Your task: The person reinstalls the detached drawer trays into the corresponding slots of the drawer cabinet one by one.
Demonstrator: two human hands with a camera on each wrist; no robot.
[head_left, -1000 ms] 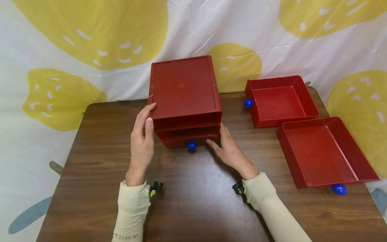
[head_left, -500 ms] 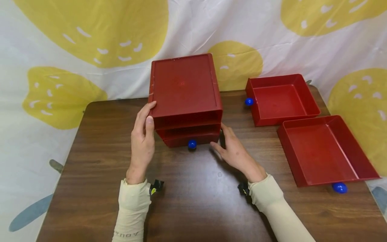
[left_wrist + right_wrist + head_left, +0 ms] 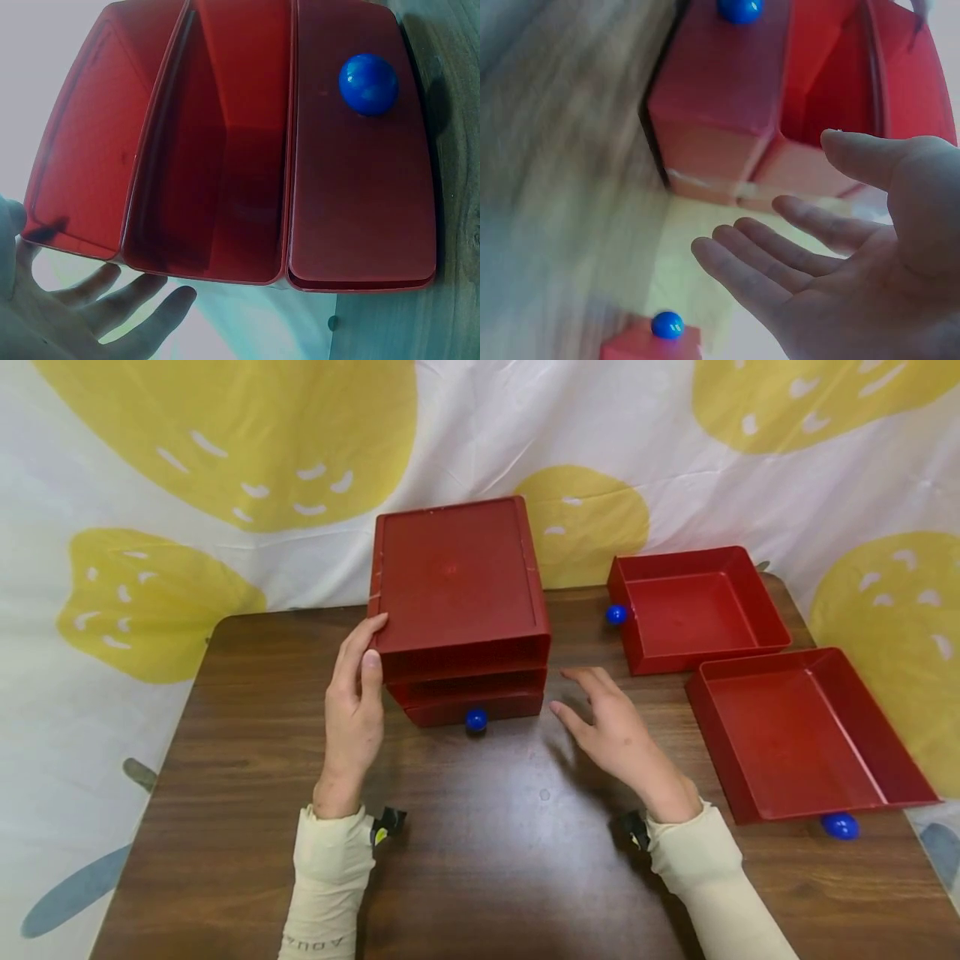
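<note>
A red drawer cabinet (image 3: 453, 577) stands at the back of the table. Its two upper slots (image 3: 217, 142) are open at the front. The bottom slot is filled by a drawer (image 3: 360, 187) with a round blue knob (image 3: 476, 720). My left hand (image 3: 354, 710) rests on the cabinet's left side, fingers spread along the wall and thumb at the upper front edge. To the right of the cabinet, my right hand (image 3: 618, 731) hovers apart from it, with spread fingers and nothing held; its palm shows in the right wrist view.
Two loose red drawers lie at the right: a far one (image 3: 686, 614) with its blue knob (image 3: 617, 615) facing left, and a nearer one (image 3: 810, 743) with its knob (image 3: 840, 826) facing me. Behind the brown table (image 3: 480, 877) hangs a white and yellow cloth (image 3: 465, 435).
My right hand has let go of the cabinet's lower right side and moved right, away from it. The left hand and the cabinet stay put.
</note>
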